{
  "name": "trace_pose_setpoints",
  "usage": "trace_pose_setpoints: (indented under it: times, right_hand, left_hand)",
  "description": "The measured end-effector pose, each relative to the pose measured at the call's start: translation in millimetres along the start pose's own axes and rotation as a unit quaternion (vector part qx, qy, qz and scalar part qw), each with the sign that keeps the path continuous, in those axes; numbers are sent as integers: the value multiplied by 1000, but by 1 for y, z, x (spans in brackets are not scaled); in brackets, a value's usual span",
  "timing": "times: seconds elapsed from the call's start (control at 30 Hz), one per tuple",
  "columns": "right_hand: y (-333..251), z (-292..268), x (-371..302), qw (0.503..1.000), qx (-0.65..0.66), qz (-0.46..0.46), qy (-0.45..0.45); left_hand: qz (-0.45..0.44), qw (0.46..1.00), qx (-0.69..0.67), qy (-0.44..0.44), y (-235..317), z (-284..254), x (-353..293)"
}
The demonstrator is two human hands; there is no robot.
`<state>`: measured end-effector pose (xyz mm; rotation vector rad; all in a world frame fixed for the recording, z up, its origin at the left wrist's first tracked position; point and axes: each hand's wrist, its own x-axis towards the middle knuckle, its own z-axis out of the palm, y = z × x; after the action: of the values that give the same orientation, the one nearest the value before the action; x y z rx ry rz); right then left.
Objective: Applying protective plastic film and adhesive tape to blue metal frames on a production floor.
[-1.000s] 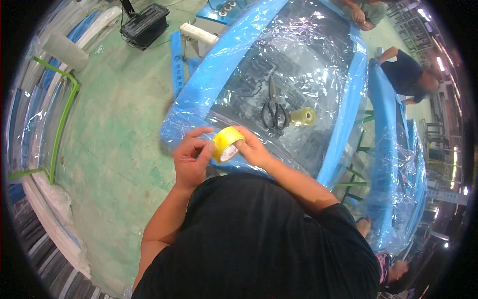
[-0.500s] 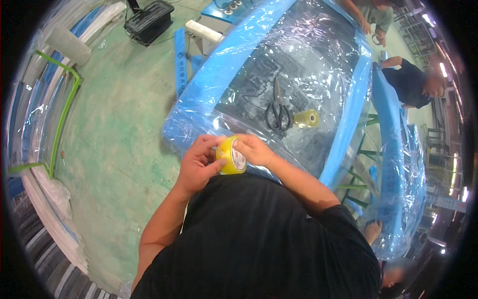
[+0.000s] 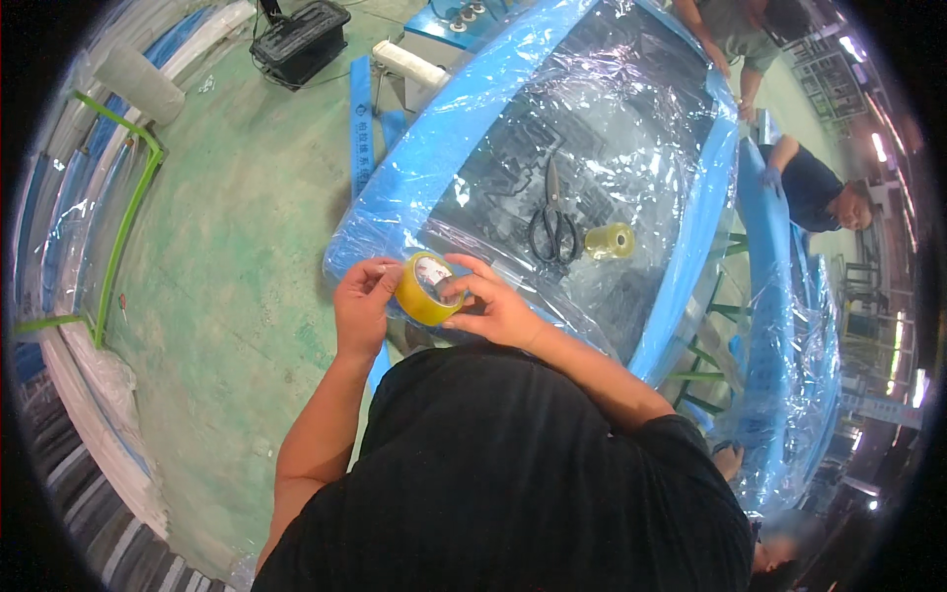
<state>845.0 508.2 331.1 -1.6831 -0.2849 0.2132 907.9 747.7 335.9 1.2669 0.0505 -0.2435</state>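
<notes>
A roll of yellow clear tape (image 3: 422,301) is between my hands, just off the near left corner of a large panel (image 3: 464,104) edged in blue and wrapped in clear film. My right hand (image 3: 498,308) grips the roll from the right, its fingers reaching into the core and the thumb below the rim. My left hand (image 3: 363,308) is closed in a pinch at the roll's left edge; whether a loose tape end lies between its fingertips I cannot make out. Black-handled scissors (image 3: 552,225) lie on the panel beside a second yellowish roll of tape (image 3: 610,240).
Beyond the panel a person's hand (image 3: 748,107) and another person in dark clothing (image 3: 804,183) are at the right, by blue wrapped pieces (image 3: 774,326). A black bin (image 3: 299,44) stands on the green floor. A green-framed rack (image 3: 133,227) is at left.
The roll has tilted so its core faces upward. My left hand has shifted slightly left, and my right fingers have spread around the core. The person in dark clothing has reached toward the blue pieces.
</notes>
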Motion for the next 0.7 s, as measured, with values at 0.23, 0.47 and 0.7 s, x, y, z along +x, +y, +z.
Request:
trace_pose_setpoints:
  times: [0.23, 0.47, 0.7]
  right_hand:
    - [2, 4, -2, 997, 41, 45, 45]
    - [-14, -1, -8, 974, 192, 111, 47]
    - [-17, 17, 8, 989, 136, 9, 61]
  left_hand:
    - [9, 999, -53, -8, -17, 12, 27]
    - [-20, 995, -98, -8, -7, 24, 33]
    - [-47, 999, -17, 11, -7, 9, 34]
